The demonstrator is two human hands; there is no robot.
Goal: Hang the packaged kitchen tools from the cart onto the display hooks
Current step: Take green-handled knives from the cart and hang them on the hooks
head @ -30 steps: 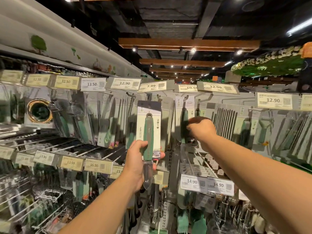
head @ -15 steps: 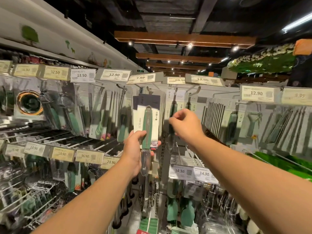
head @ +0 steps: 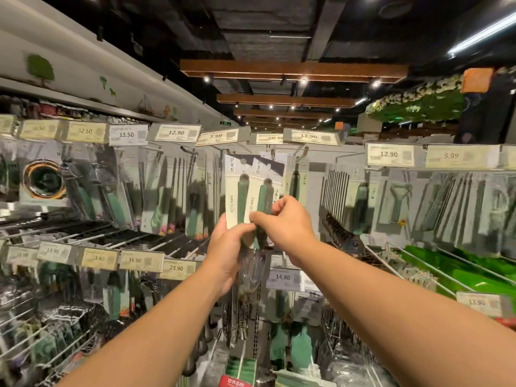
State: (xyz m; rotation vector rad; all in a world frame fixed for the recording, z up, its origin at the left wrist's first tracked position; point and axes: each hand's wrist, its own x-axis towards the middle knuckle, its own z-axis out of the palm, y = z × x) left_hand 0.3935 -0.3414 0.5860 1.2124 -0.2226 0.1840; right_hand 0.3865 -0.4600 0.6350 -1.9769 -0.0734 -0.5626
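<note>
Price tags (head: 176, 132) run along the hook rails: 13.50, 12.90, 7.99 up top, 36.90 (head: 135, 260) and 23.90 lower. Round gold-rimmed strainer (head: 43, 178) hangs far left. Wood ceiling beams (head: 293, 70) with spotlights overhead. Green-and-white floral display (head: 418, 103) upper right. Tree decals (head: 40, 69) on the white fascia.

Lower ends of both packs (head: 252, 191) hidden behind the hands (head: 284, 224). Left-side tags (head: 53, 251) blurred, prices barely legible. The hooks above the packs cannot be made out.
</note>
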